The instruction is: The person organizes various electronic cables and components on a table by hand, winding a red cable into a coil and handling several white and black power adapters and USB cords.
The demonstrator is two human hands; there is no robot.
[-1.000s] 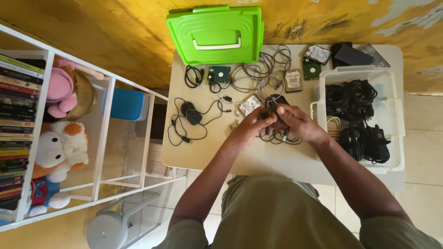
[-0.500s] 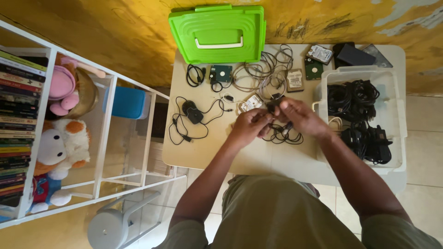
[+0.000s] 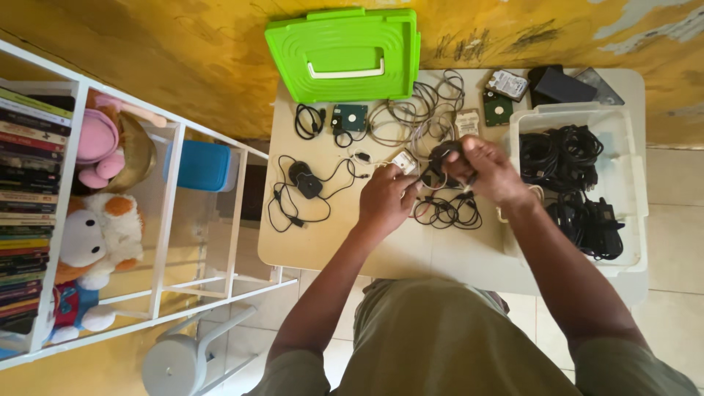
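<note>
Black cable (image 3: 447,213) between two hands

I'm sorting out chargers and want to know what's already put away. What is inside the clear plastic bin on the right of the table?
The clear bin holds coiled black cables at the far end and black power adapters nearer the person. Whatever lies beneath them is covered, and the right hand hides part of its left edge.

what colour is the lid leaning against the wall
Bright green lid, white handle; head view.
</note>
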